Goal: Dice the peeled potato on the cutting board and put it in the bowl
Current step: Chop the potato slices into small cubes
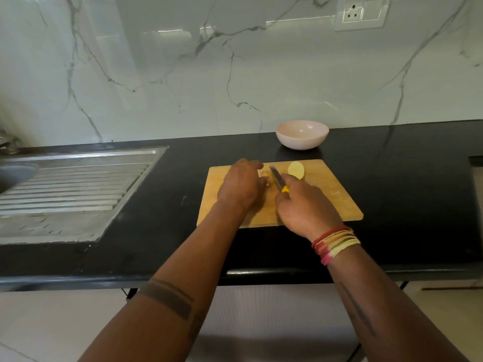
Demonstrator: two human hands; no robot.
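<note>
My left hand [241, 185] curls over a potato piece [266, 176], mostly hidden | right hand [303, 205] grips knife [277, 178] | potato half [296, 170] on board [326, 194] | bowl [302, 134] behind on worktop [167, 205]

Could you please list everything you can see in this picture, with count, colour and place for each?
cutting board: one, light wood, on the counter in front of the person
potato half: one, pale yellow, far side of the board, right of the knife
potato piece: one, pale yellow, mostly hidden under the left hand
knife: one, steel blade, yellow handle, over the board
bowl: one, white, on the counter behind the board
counter: one, black
sink drainboard: one, steel, left in the counter
wall socket: one, white, upper right on the marble wall
thread bracelets: several, red and yellow, right wrist
left hand: holds the potato piece
right hand: grips the knife
</note>
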